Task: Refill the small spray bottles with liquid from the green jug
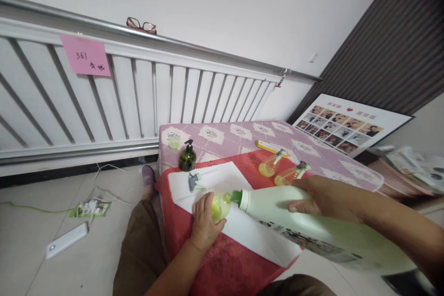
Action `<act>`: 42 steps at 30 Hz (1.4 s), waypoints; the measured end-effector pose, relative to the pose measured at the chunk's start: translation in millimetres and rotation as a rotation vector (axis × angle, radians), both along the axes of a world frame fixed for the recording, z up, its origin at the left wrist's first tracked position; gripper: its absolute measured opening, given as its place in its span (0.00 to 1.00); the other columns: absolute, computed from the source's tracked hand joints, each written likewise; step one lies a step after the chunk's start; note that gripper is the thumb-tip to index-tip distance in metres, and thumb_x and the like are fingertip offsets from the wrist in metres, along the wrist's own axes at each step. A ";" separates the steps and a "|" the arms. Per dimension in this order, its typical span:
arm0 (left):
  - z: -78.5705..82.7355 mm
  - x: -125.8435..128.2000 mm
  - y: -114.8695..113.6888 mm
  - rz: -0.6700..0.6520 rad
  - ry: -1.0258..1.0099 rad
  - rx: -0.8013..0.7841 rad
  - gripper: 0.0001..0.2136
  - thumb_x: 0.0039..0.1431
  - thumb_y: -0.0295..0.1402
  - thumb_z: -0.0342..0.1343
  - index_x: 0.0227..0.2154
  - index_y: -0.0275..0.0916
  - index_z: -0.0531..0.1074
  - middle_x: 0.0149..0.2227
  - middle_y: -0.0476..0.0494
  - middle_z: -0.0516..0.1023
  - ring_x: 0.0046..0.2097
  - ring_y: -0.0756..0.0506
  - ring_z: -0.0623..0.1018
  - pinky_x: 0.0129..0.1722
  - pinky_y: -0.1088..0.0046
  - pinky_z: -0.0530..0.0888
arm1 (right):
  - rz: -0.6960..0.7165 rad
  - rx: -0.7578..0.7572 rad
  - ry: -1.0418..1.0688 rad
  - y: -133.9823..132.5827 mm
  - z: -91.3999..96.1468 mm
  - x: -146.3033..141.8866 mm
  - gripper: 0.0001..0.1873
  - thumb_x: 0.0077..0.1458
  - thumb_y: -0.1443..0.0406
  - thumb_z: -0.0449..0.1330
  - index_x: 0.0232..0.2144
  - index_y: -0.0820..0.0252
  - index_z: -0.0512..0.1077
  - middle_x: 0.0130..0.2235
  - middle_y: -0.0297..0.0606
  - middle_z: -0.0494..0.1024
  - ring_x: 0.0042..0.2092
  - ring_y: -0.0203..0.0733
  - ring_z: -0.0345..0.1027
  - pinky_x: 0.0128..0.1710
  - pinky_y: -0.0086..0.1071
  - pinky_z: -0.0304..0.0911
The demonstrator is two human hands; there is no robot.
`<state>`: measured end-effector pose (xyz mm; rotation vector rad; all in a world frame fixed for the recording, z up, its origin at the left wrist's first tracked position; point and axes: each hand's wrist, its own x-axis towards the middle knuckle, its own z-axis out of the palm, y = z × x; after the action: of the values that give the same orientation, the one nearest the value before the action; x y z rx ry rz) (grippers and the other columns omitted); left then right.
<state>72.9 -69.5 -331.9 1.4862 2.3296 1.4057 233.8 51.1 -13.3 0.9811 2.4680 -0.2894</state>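
My left hand (203, 222) is closed around a small clear bottle (219, 206) with yellow-green liquid in it, tilted with its mouth to the right. My right hand (317, 201) grips a large pale green detergent jug (333, 231) by its upper side. The jug is tipped to the left, and its green spout (236, 197) meets the small bottle's mouth. I cannot make out whether liquid is flowing. On the white sheet (222, 178) beside my left hand lies a grey spray head (194, 182). Two spray bottles with yellow liquid, a nearer one (288, 176) and a farther one (269, 166), stand past the jug.
A dark green pump bottle (188, 158) and a pale green cap (174, 143) sit at the table's left. A yellow box (270, 148) lies farther back. Red cloth (215, 263) covers part of the table. A white radiator (145, 97) runs behind; a power strip (90, 209) lies on the floor.
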 end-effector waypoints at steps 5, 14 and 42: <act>0.0 -0.1 0.0 -0.001 -0.008 -0.005 0.38 0.45 0.31 0.62 0.60 0.38 0.52 0.58 0.34 0.64 0.59 0.36 0.65 0.59 0.52 0.61 | -0.002 0.002 0.006 -1.3 1.0 -0.4 0.22 0.53 0.48 0.54 0.37 0.60 0.70 0.40 0.46 0.80 0.41 0.54 0.74 0.36 0.37 0.65; 0.4 -0.2 -0.4 0.001 0.001 0.007 0.38 0.44 0.30 0.62 0.60 0.38 0.52 0.58 0.34 0.65 0.59 0.36 0.65 0.59 0.52 0.62 | -0.005 0.008 0.005 1.4 -2.0 1.2 0.21 0.52 0.48 0.55 0.36 0.59 0.70 0.39 0.46 0.80 0.40 0.53 0.74 0.34 0.36 0.65; 2.3 0.2 -0.8 0.000 -0.003 0.004 0.39 0.44 0.30 0.62 0.60 0.38 0.52 0.58 0.34 0.65 0.59 0.35 0.65 0.59 0.52 0.62 | -0.022 -0.023 0.012 0.8 0.3 -1.4 0.23 0.51 0.46 0.55 0.36 0.59 0.71 0.40 0.46 0.80 0.41 0.55 0.74 0.37 0.36 0.65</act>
<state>73.1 -70.3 -329.6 1.4843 2.3265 1.4127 232.4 51.9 -13.0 1.0008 2.4602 -0.3311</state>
